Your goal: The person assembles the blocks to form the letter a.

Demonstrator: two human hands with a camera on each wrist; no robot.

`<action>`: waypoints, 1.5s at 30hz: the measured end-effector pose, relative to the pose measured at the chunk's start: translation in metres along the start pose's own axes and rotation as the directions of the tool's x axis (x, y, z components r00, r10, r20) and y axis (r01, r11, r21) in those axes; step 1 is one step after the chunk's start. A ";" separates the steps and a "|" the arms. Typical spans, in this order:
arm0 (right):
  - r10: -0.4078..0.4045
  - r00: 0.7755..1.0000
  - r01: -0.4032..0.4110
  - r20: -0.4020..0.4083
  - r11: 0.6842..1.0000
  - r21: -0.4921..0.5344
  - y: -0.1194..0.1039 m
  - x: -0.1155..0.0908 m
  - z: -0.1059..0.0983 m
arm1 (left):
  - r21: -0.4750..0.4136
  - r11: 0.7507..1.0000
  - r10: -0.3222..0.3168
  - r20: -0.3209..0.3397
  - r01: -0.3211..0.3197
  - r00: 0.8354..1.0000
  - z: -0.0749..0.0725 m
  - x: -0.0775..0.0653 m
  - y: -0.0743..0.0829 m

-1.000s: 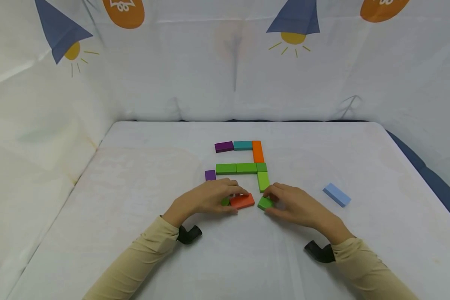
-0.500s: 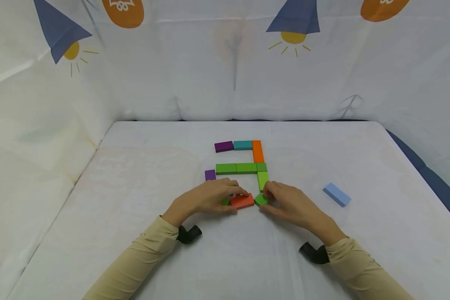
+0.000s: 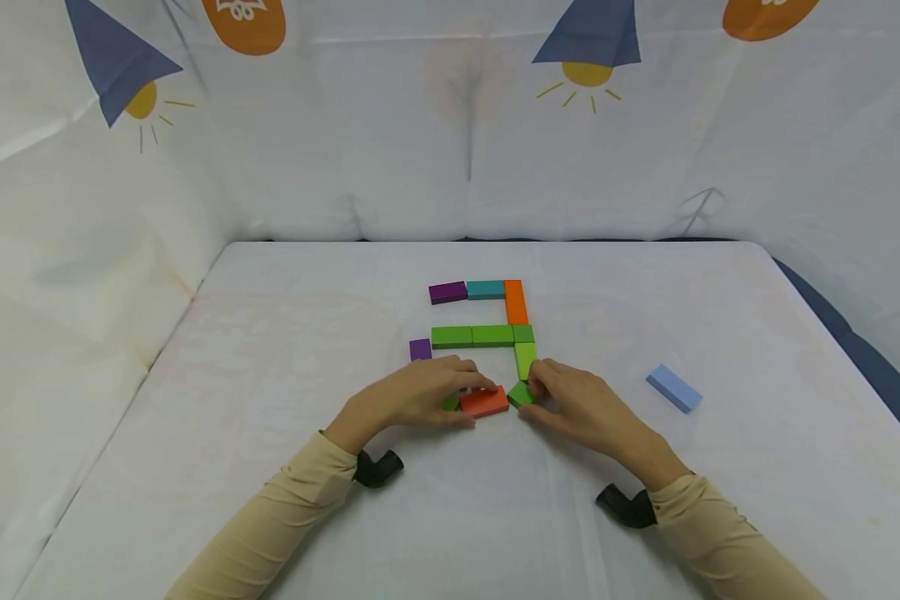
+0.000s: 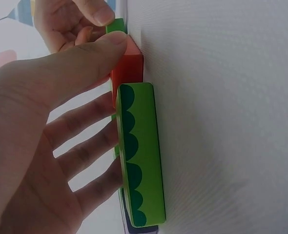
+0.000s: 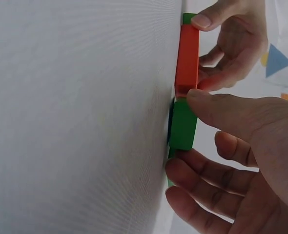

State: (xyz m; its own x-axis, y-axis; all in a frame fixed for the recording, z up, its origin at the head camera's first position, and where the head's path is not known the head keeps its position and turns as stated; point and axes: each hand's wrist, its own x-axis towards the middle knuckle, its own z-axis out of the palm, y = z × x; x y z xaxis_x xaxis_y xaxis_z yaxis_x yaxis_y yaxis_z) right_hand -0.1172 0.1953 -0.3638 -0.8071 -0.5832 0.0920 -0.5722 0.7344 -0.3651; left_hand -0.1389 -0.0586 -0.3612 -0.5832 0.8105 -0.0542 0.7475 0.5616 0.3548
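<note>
My left hand (image 3: 420,392) holds a red-orange block (image 3: 484,402) with its thumb at the near side and its index finger at the far top edge. A green block with dark green scallops (image 4: 141,156) lies under that palm, mostly hidden in the head view. My right hand (image 3: 588,412) pinches a small green block (image 3: 521,395) between thumb and fingers. This block stands at an angle, one corner at the right end of the red-orange block. Just beyond it is a lime green block (image 3: 525,360), partly behind the right fingers.
A green row (image 3: 472,337) runs left from the lime block. Beyond it an orange block (image 3: 516,302), a teal block (image 3: 486,290) and a dark purple block (image 3: 447,293) adjoin. A purple block (image 3: 420,349) shows behind the left hand. A light blue block (image 3: 673,388) lies alone at right.
My right hand has moved a little left and away from me, bringing the small green block up to the red-orange block and the lime block. The left hand has stayed in place.
</note>
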 end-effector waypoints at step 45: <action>0.008 1.000 -0.009 -0.017 1.000 -0.026 -0.003 0.002 0.000 | -0.043 0.999 0.024 0.053 -0.022 0.998 -0.017 -0.011 -0.009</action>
State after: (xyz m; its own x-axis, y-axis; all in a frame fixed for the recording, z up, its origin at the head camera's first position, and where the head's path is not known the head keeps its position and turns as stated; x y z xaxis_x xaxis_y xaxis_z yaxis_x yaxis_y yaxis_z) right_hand -0.1168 0.1920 -0.3629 -0.8143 -0.5708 0.1050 -0.5686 0.7484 -0.3414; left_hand -0.1445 -0.0754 -0.3482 -0.5476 0.8313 -0.0948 0.7456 0.5363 0.3955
